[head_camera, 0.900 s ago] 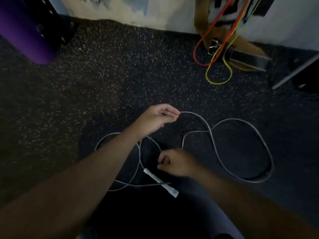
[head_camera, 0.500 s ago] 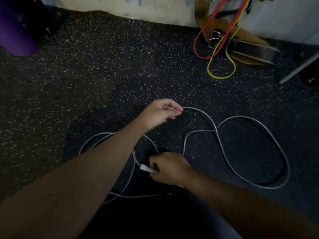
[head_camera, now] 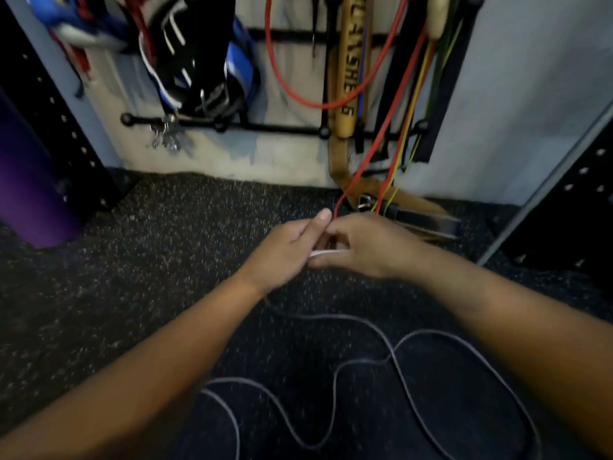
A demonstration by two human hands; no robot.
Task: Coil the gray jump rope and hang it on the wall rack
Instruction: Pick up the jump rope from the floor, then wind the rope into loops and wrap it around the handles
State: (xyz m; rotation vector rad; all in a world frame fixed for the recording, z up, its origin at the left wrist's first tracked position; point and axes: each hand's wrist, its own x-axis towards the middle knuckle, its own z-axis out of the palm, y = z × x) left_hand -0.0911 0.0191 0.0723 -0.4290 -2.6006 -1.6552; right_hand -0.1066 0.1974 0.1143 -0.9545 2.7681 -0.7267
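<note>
Nearest me, the gray jump rope [head_camera: 394, 356] sprawls in loose, uncoiled loops over the dark speckled floor [head_camera: 132, 260], between my two forearms. Further out my hands are together above the floor: my right hand [head_camera: 361, 247] is curled around a white handle [head_camera: 326, 253] and my left hand [head_camera: 292, 247] pinches its other end, thumb raised. Just past them a tan belt [head_camera: 371, 190] lies where the floor's far edge joins the wall. On that wall the black wall rack [head_camera: 265, 127] carries red bands [head_camera: 331, 104], a yellow band [head_camera: 411, 107] and dark straps [head_camera: 199, 61]; a purple roll [head_camera: 30, 180] stands at the floor's far left
</note>
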